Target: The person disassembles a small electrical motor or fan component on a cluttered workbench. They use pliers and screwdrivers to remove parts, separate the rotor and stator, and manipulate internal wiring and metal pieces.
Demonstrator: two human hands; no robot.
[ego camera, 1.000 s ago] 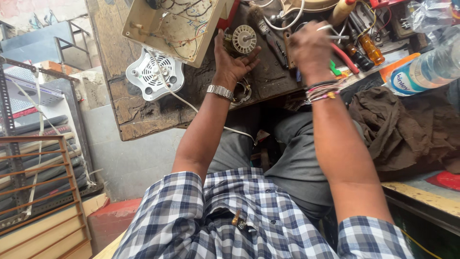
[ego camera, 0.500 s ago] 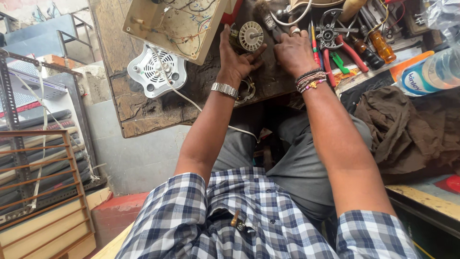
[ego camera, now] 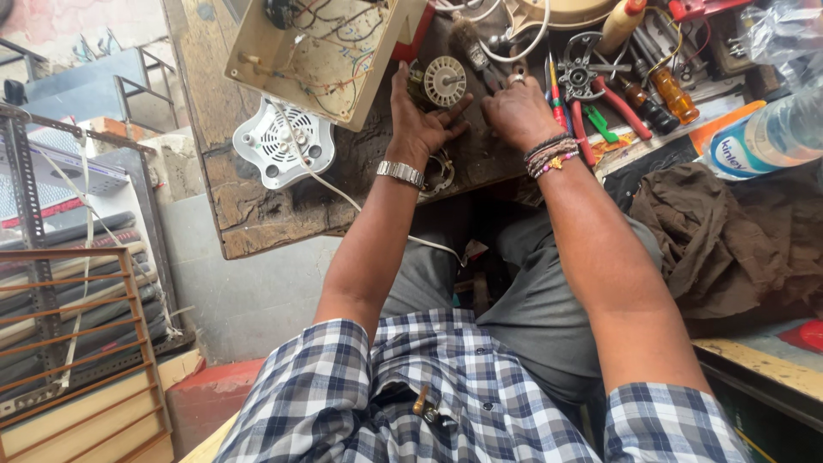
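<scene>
Small motor (ego camera: 439, 83) w/ white fan disc: left hand (ego camera: 420, 120) grip closed round it, right hand (ego camera: 513, 110) curled beside, can't tell what it grips; beige housing (ego camera: 321, 51) open, wiring bare, so prob mid-repair.

Motor (ego camera: 441, 83) on workbench (ego camera: 257, 214), pliers (ego camera: 600, 94) at right.

A worn wooden workbench (ego camera: 257, 214) stands in daylight. Left of the workbench a metal rack (ego camera: 34, 214) holds stacked sheets; below it lie a grey floor (ego camera: 249, 300) and wooden slats (ego camera: 77, 360).
</scene>
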